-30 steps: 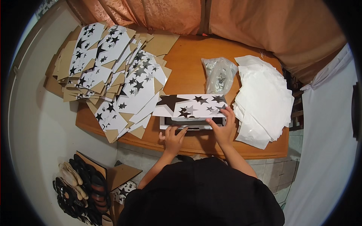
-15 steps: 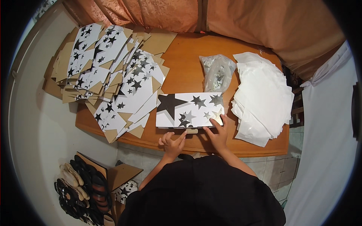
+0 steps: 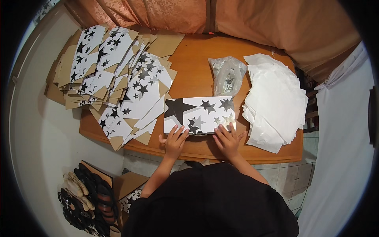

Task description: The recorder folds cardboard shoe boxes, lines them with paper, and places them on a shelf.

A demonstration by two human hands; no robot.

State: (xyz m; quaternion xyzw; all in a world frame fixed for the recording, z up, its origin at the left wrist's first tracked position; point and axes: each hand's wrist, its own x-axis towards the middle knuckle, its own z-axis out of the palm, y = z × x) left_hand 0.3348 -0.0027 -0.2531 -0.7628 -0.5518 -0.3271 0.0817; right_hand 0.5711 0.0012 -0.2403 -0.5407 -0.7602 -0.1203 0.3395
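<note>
A closed white cardboard box [image 3: 200,114] printed with black and grey stars lies flat near the front of the table, its long side toward me. My left hand [image 3: 174,143] rests its fingertips on the lid's near left edge, fingers outstretched. On the near right edge, my right hand [image 3: 227,142] lies with its fingers spread over the lid. Between the hands a small dark notch shows in the box's near edge. Neither hand grips anything.
Flat star-printed cardboard blanks [image 3: 136,87] are heaped at the left. A clear plastic bag [image 3: 229,77] stands behind the box. White paper sheets [image 3: 272,104] are stacked at the right of the wooden table [image 3: 193,55]. Sandals [image 3: 85,197] are piled at lower left.
My left hand has moved up and left from the box's front onto its lid edge. The fingers of my right hand have shifted along the edge. The pale tab at the front no longer shows.
</note>
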